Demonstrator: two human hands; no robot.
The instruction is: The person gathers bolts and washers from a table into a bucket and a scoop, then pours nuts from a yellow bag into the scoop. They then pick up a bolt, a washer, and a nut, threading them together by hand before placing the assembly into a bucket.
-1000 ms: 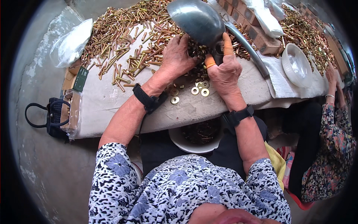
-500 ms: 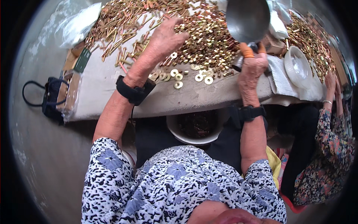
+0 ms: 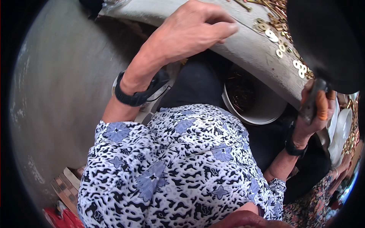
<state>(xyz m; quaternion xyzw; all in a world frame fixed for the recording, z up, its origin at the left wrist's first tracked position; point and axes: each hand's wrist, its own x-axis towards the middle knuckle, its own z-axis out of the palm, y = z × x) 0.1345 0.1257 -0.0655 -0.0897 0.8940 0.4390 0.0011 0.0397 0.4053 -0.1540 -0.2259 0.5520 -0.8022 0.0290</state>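
Along the worktop's near edge, head view: left hand loosely curled, looks empty. Well apart, right hand clenches the scoop by its handle, over the right stretch. Probably rigid, bowl-heavy; I'd grip close to the bowl.

Flower-print blouse, black bands at both wrists

Ground is white, with irregular black blotches and scattered blue-violet flowers, some with star-like centres. Sleeves are loose, same print, ending near the elbow. Beyond the blouse's far edge: plain dark trousers. Out from its left cuff, behind the left hand: broad black wristband, dark boxy unit beside it. Out from its right cuff: second black band. Farther from the blouse, right hand wears an orange finger cover.
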